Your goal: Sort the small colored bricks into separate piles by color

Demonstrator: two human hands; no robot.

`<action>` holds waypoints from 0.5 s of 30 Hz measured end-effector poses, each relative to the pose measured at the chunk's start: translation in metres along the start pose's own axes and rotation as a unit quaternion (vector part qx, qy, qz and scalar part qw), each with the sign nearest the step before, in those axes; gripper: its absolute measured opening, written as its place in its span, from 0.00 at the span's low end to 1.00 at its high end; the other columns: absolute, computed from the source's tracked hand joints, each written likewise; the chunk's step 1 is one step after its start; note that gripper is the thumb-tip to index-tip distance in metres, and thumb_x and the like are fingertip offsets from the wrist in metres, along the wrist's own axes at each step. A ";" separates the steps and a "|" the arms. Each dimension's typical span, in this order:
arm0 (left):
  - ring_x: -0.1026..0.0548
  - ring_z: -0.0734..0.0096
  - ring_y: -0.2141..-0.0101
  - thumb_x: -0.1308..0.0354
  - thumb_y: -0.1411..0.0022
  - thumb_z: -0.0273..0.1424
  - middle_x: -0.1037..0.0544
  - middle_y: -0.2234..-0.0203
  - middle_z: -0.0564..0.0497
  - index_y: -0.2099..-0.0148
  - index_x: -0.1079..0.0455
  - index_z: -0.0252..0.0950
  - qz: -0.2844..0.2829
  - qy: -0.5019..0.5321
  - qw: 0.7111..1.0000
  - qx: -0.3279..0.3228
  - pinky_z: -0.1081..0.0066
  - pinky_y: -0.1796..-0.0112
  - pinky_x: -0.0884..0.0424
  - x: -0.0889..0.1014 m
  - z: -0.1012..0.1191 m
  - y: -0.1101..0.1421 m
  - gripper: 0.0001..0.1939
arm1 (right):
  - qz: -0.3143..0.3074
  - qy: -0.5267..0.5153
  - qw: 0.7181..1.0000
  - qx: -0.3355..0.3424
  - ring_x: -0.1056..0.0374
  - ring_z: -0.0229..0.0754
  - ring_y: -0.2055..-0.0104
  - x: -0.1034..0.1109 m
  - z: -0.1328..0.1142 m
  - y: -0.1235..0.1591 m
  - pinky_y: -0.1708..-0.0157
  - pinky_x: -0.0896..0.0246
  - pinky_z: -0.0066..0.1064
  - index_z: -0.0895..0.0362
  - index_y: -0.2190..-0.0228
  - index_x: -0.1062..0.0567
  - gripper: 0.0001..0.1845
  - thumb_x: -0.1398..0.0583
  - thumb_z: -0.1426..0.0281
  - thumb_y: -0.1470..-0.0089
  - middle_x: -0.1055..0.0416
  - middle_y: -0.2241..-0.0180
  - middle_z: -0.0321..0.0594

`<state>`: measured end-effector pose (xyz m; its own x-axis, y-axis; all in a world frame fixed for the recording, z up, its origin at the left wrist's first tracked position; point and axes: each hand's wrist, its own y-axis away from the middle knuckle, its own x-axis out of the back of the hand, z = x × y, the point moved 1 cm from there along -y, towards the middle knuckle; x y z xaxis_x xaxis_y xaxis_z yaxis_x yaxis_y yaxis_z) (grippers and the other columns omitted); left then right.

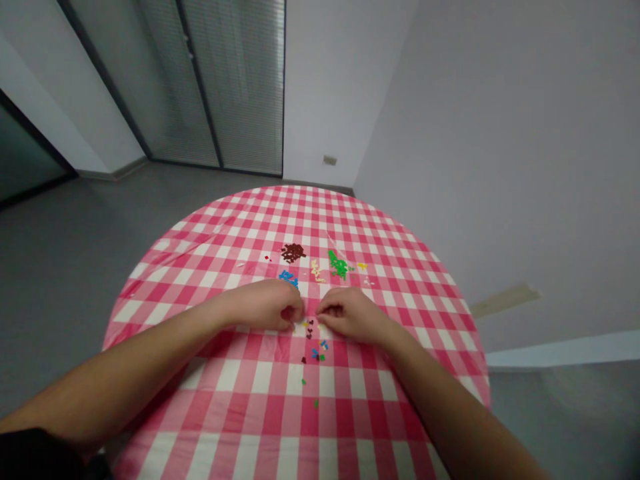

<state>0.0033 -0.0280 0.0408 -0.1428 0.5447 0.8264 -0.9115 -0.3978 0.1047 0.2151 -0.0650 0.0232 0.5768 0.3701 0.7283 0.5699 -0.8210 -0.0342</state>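
Note:
My left hand (273, 305) rests on the checked cloth with its fingers curled and pinched together. Facing it across a narrow gap, my right hand (353, 315) has thumb and forefinger brought together. Whatever either hand holds is too small or hidden to make out. Between and just below the fingertips lie a few tiny dark brown pieces (310, 329) and a bit of yellow. Nearer to me are small blue pieces (315, 353), a green piece (323, 358) and other loose bits. A pile of blue pieces (289, 277) sits just beyond my left hand, partly covered by it.
Farther back on the round table (230, 407) are a brown pile (293, 252), a green pile (338, 265), cream pieces (315, 269) and yellow pieces (362, 266). A red piece (267, 258) lies left of the brown pile. A wall (500, 167) stands close on the right.

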 end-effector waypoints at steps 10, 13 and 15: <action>0.26 0.72 0.72 0.35 0.48 0.22 0.21 0.72 0.54 0.66 0.23 0.37 -0.027 0.020 0.999 0.010 0.76 0.69 0.37 0.005 -0.010 0.003 0.07 | -0.055 0.104 0.993 0.026 0.29 0.40 0.64 -0.013 -0.016 0.000 0.63 0.40 0.30 0.57 0.65 0.19 0.05 0.36 0.72 0.45 0.22 0.66 0.42; 0.26 0.72 0.72 0.35 0.48 0.22 0.21 0.72 0.54 0.65 0.23 0.37 -0.028 0.026 0.999 0.012 0.76 0.70 0.37 0.002 -0.011 0.003 0.07 | -0.043 0.139 0.989 -0.025 0.30 0.44 0.64 -0.013 -0.019 0.000 0.66 0.42 0.31 0.59 0.62 0.21 0.16 0.30 0.63 0.52 0.23 0.65 0.44; 0.27 0.72 0.72 0.35 0.48 0.22 0.21 0.72 0.54 0.65 0.23 0.37 -0.036 0.031 0.999 0.009 0.76 0.70 0.37 0.001 -0.010 0.003 0.07 | -0.047 0.167 0.984 -0.047 0.30 0.46 0.64 -0.013 -0.021 0.000 0.67 0.43 0.32 0.59 0.62 0.21 0.20 0.29 0.60 0.54 0.23 0.64 0.46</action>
<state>-0.0033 -0.0208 0.0367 -0.1012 0.6168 0.7806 -0.9129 -0.3695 0.1736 0.1953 -0.0792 0.0275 0.2904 0.2954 0.9102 0.5454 -0.8326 0.0962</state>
